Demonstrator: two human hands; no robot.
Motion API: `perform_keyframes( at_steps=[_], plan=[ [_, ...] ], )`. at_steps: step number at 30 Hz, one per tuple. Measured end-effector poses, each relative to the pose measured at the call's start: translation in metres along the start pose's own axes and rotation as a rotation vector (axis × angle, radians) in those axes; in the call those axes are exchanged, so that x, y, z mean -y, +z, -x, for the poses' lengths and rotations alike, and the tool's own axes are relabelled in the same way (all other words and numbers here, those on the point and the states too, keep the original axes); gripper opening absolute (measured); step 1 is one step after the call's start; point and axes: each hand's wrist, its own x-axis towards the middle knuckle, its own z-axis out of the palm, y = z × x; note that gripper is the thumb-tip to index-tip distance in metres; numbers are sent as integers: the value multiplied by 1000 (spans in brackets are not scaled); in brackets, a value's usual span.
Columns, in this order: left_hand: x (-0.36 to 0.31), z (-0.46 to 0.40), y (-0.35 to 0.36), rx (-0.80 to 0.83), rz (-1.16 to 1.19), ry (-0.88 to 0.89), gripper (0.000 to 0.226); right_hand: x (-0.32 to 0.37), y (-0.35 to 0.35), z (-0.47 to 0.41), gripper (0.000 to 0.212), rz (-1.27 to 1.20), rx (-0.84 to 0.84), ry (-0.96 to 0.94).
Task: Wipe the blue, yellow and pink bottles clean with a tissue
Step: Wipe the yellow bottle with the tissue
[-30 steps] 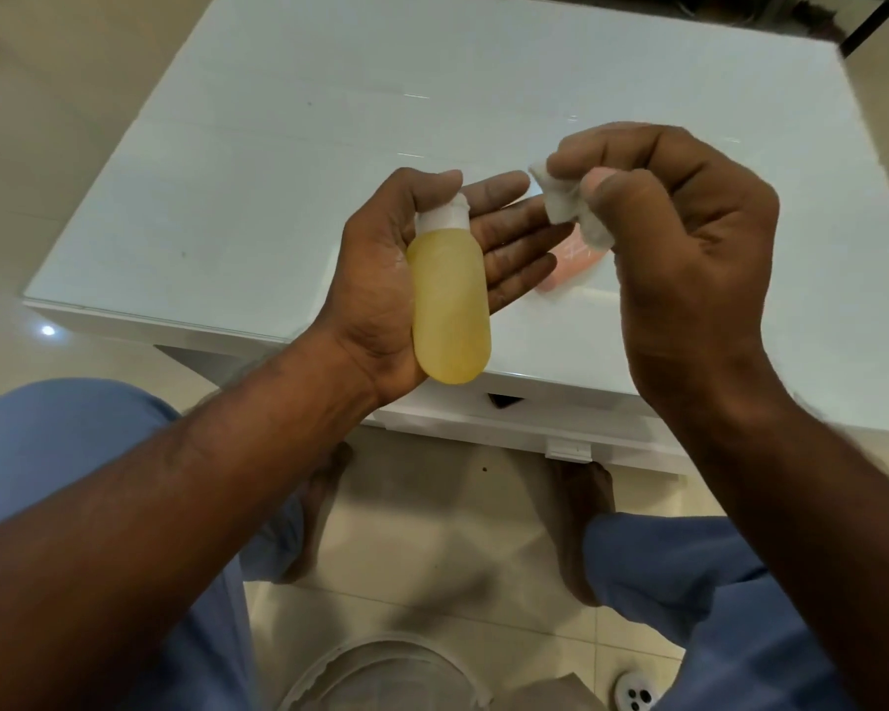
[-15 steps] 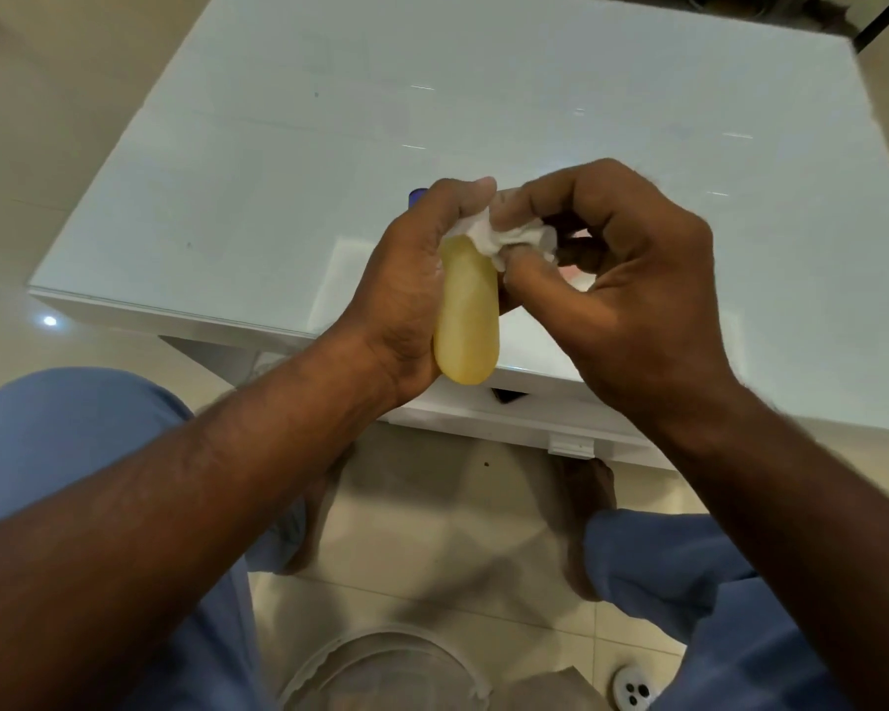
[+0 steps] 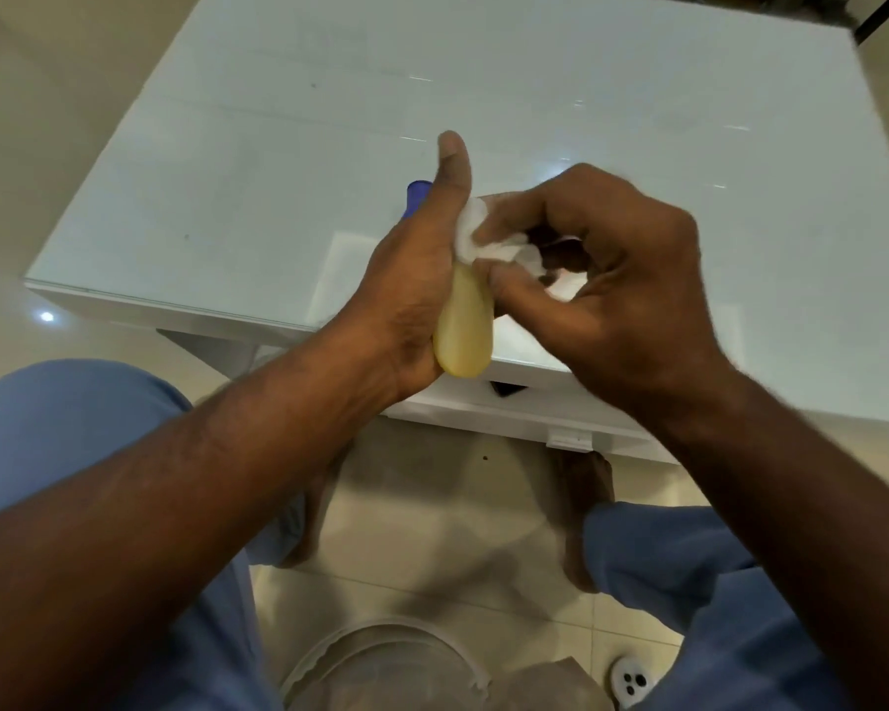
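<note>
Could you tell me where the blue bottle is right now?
The blue bottle sits on the white table, mostly hidden behind the left hand.

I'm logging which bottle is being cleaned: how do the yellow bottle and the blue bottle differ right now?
The yellow bottle is held in the left hand above the table's near edge; the blue bottle sits on the white table, unheld. The right hand presses a tissue onto the yellow bottle's top; nothing touches the blue one. Most of the yellow body shows; the blue is largely hidden behind the left hand.

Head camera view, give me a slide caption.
Left hand holds yellow bottle; right hand wipes its top with tissue.
</note>
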Motion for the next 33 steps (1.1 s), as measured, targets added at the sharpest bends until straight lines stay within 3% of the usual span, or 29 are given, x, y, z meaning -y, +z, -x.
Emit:
perform_keyframes(
  at_steps=[4, 11, 17, 24, 31, 33],
  plan=[
    [-5, -4, -11, -39, 81, -20, 72, 6, 8, 5, 11, -6, 190, -165],
    [5, 1, -3, -15, 32, 12, 69, -3, 0, -2, 16, 36, -41, 14],
    [-12, -8, -16, -51, 337, 123, 47, 5, 10, 5, 16, -81, 280, -128],
    [6, -1, -8, 52, 155, 69, 43, -3, 2, -2, 15, -73, -24, 132],
    [-15, -7, -16, 15, 441, 98, 41, 3, 6, 2, 11, -83, 189, -67],
    [-15, -5, -17, 64, 423, 79, 41, 2, 7, 1, 10, -82, 152, -47]
  ],
)
